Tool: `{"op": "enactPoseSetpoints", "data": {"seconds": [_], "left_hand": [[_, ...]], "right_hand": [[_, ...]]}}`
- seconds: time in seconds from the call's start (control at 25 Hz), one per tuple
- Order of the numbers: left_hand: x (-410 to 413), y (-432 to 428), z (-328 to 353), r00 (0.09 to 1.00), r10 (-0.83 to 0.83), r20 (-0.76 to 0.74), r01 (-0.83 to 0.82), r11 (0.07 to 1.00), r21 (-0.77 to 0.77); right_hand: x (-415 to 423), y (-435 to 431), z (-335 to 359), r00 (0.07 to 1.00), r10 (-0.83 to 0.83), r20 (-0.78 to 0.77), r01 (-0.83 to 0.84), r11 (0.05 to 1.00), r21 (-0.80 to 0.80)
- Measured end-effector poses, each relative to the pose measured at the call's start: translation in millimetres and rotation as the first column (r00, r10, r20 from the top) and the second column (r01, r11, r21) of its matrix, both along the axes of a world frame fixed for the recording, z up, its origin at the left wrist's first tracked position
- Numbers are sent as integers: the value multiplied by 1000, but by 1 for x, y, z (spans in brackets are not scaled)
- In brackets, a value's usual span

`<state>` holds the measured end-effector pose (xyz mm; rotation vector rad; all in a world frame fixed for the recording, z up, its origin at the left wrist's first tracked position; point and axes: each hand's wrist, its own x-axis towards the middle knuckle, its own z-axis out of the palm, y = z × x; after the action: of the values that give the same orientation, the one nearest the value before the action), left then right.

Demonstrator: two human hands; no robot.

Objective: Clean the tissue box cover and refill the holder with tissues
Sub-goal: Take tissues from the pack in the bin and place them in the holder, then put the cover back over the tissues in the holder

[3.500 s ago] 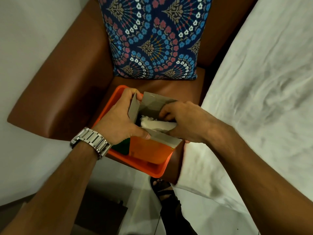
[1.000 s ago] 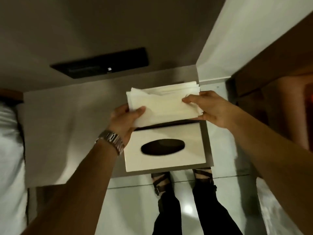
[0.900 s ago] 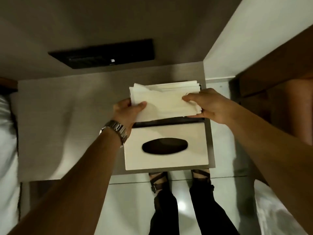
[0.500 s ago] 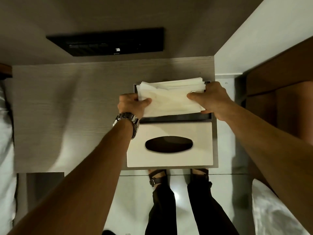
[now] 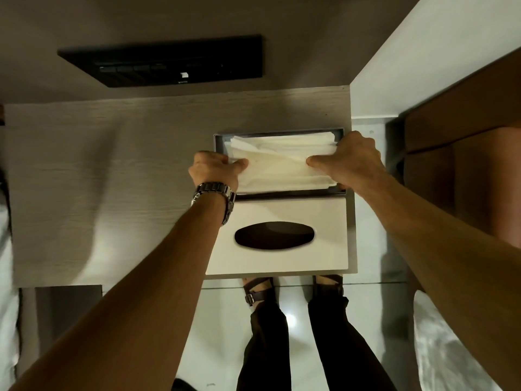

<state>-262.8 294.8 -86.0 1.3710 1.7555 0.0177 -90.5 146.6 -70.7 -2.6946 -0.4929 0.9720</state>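
Observation:
A stack of white tissues (image 5: pixel 282 167) lies partly inside the dark rectangular holder tray (image 5: pixel 218 141) on the wooden table (image 5: pixel 112 179). My left hand (image 5: pixel 215 172), with a metal watch at the wrist, grips the stack's left end. My right hand (image 5: pixel 352 159) grips its right end, thumb on top. Just in front of the tray lies the white tissue box cover (image 5: pixel 279 238) with its dark oval slot facing up.
A black panel (image 5: pixel 169 62) is set in the wall behind the table. A white wall edge (image 5: pixel 408 66) rises at the right, with brown furniture (image 5: pixel 465 150) beyond it. White bedding (image 5: pixel 451 362) shows at the lower right. My feet stand on the glossy floor below the table's edge.
The view turned from an orange bin on a brown chair to the table. Both hands have lowered the tissue stack down into the dark tray behind the white cover.

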Motion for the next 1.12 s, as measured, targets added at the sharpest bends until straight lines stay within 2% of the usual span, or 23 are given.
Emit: {"op": "enactPoseSetpoints", "data": {"seconds": [0.16, 0.24, 0.32, 0.4, 0.48, 0.64, 0.72, 0.84, 1.0, 1.04, 1.12], "left_hand": [[-10, 8, 10, 1000, -2, 17, 2, 1000, 7], [-21, 15, 15, 1000, 10, 26, -9, 1000, -19], [-39, 16, 21, 999, 7, 53, -9, 999, 38], [-63, 1, 28, 995, 53, 82, -61, 993, 104], [-89, -28, 30, 991, 79, 108, -89, 991, 100], [-121, -87, 24, 976, 10, 217, -21, 999, 50], [-127, -106, 19, 970, 29, 243, -37, 999, 26], [-124, -117, 19, 957, 100, 272, -99, 995, -18], [-125, -121, 42, 922, 197, 332, -184, 980, -70], [-128, -123, 51, 919, 207, 335, -194, 978, -72], [-129, -125, 70, 914, 206, 349, -196, 978, -64]], "right_hand": [[4, -6, 6, 1000, 9, 0, -9, 999, -35], [6, -14, 15, 999, -45, -3, 45, 999, -20], [1, -30, 24, 987, -161, -12, 162, 982, 100], [-19, -54, 30, 956, -280, -83, 292, 925, 244], [-49, -82, 28, 914, -368, -170, 405, 860, 311], [-107, -120, 11, 817, -468, -338, 568, 754, 330], [-125, -121, 6, 773, -496, -395, 623, 710, 328], [-140, -113, 3, 741, -518, -427, 650, 711, 266], [-147, -109, 24, 644, -566, -515, 733, 649, 203], [-148, -111, 33, 635, -560, -532, 742, 633, 221], [-143, -112, 52, 684, -514, -518, 712, 624, 321]]}}
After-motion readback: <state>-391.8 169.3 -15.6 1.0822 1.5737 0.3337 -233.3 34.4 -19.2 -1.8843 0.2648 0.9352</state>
